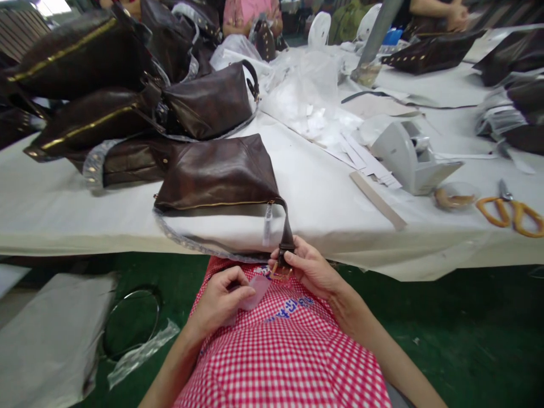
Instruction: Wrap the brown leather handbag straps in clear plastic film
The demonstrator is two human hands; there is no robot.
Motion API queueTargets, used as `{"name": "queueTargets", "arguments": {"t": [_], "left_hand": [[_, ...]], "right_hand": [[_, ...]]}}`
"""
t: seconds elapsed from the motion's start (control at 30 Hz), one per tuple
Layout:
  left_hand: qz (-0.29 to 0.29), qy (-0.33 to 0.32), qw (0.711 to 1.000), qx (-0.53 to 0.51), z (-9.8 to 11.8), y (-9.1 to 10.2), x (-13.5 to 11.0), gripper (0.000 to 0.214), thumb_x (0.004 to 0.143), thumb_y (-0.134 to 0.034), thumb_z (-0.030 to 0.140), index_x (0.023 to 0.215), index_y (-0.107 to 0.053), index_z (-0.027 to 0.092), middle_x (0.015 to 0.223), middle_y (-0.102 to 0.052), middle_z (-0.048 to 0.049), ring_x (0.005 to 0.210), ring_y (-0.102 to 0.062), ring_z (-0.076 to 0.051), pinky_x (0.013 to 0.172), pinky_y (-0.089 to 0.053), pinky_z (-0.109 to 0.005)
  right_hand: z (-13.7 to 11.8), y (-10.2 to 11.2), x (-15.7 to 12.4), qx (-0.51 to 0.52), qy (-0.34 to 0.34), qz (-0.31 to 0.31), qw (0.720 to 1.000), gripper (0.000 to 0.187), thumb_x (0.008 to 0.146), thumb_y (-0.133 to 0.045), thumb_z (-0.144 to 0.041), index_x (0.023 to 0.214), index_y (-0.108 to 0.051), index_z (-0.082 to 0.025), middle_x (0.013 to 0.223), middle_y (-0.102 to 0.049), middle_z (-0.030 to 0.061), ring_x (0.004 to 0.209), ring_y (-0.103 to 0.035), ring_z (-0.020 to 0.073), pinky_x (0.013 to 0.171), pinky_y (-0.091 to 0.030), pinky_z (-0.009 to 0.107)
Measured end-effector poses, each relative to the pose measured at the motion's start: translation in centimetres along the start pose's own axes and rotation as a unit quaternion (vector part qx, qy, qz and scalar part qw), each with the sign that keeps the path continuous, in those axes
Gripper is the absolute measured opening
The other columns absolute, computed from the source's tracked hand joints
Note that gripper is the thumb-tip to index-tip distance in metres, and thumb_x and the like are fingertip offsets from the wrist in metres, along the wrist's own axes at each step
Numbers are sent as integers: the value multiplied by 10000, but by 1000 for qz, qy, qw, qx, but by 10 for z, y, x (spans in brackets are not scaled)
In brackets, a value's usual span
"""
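Note:
A dark brown leather handbag point(216, 173) lies on the white-covered table point(314, 198), its brass zipper facing me. From its right end a leather strap point(288, 224) hangs over the table edge. My right hand point(312, 266) is closed on that strap just above a gold-coloured buckle point(281, 272). Pinched between thumb and fingers of my left hand point(227, 292) is a small translucent plastic sheet point(256, 292), close to the buckle but to its left. Clear wrap covers the longer strap point(182, 238) and the zipper pull point(267, 224).
Several more brown handbags point(208, 102) are piled at the left. Crumpled plastic point(297, 79), a tape dispenser point(410, 156), a flat strip point(376, 198) and orange-handled scissors point(508, 209) lie to the right. Co-workers' hands point(457, 14) show across the table.

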State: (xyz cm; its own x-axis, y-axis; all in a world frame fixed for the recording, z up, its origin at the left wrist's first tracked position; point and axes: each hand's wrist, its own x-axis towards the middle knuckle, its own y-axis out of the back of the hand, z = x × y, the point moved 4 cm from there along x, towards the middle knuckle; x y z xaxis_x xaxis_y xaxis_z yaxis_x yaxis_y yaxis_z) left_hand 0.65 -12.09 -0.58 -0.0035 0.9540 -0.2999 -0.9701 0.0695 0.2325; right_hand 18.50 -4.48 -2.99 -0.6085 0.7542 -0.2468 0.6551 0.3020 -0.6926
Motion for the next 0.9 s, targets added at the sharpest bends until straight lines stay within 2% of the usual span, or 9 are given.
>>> {"name": "queueTargets", "arguments": {"t": [0.23,0.77,0.9], "left_hand": [[-14,6,1000,-19,-4,-9,5,155,720,-653,247,641,-550,162,612,-533,40,577,-462,-100,553,-366,-204],[12,9,1000,-5,-1,-14,5,202,702,-671,250,622,-503,170,587,-473,53,567,-411,-98,539,-318,-213],[3,4,998,-55,-1,-16,6,241,677,-700,226,617,-472,176,598,-439,61,579,-388,-93,548,-316,-209]], "right_hand": [[5,-6,7,25,17,24,999,356,722,-810,-266,958,-553,-195,867,-721,18,780,-716,169,707,-586,304],[6,-12,7,40,13,38,998,378,701,-824,-268,957,-560,-182,842,-732,23,757,-724,165,698,-585,281],[9,-14,9,58,12,38,998,353,708,-820,-261,950,-574,-188,846,-730,14,757,-721,158,694,-587,278]]}}
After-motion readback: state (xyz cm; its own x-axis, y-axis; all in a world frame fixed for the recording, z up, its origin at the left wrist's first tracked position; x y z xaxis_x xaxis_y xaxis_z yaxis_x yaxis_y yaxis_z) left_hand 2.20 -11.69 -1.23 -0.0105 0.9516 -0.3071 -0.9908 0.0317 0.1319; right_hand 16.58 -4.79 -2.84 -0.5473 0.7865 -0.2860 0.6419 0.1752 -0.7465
